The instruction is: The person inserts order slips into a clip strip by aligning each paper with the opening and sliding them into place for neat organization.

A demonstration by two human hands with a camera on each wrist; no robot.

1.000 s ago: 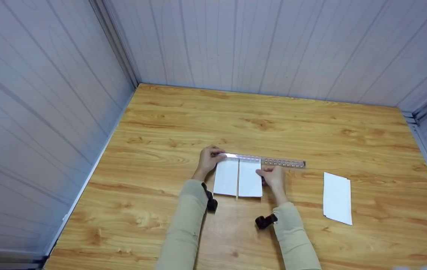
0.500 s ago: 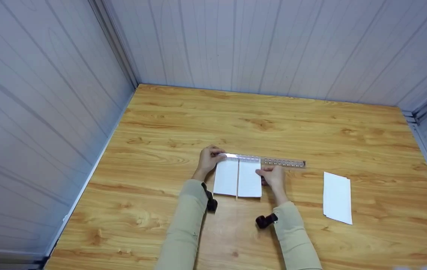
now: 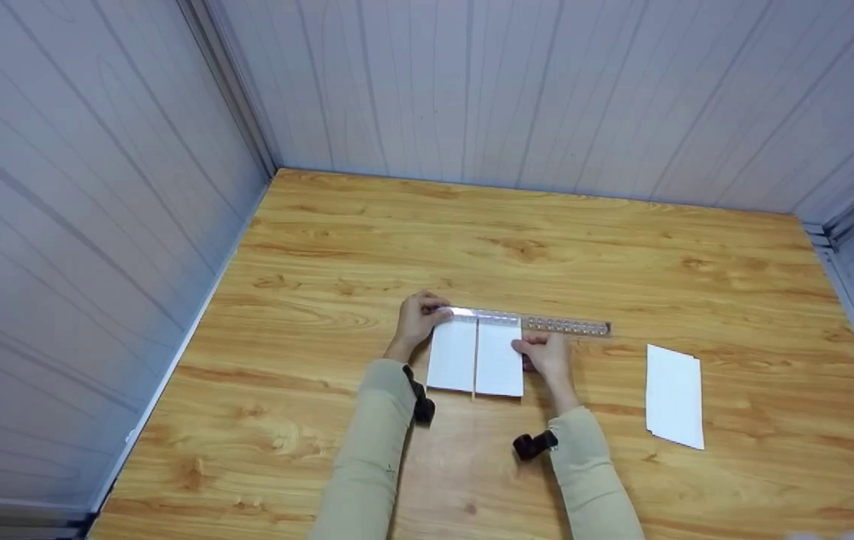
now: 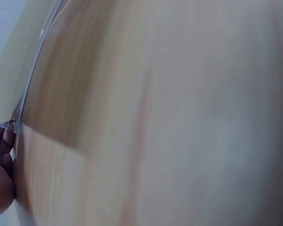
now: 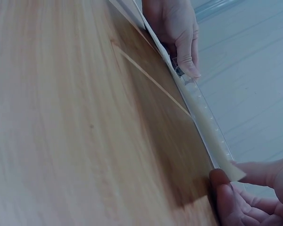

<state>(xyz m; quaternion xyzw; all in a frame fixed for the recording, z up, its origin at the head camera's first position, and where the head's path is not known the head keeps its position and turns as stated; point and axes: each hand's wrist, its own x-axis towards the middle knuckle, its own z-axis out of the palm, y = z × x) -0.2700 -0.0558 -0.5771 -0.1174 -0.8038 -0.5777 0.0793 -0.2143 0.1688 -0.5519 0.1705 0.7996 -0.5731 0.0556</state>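
Two white paper panels, a left panel (image 3: 451, 356) and a right panel (image 3: 499, 360), lie side by side with a narrow gap between them. Across their far edge runs a clear plastic ruler (image 3: 569, 325), which extends to the right past the paper. My left hand (image 3: 417, 319) pinches the ruler's left end at the paper's far left corner. My right hand (image 3: 549, 355) pinches the right panel's outer edge, thumb on top. In the right wrist view, the right hand (image 5: 254, 193) holds the paper edge, and shadow on the table shows the paper raised somewhat.
Another piece of white paper (image 3: 674, 397), apparently stacked with slightly offset edges, lies to the right on the wood-grain table (image 3: 322, 247). Pale panel walls (image 3: 471, 90) enclose the back and sides. Black camera mounts (image 3: 535, 444) sit at both wrists.
Almost nothing differs. The right hand and sleeve have shifted very slightly toward the person, and the right panel's near edge sits a touch lower in view.
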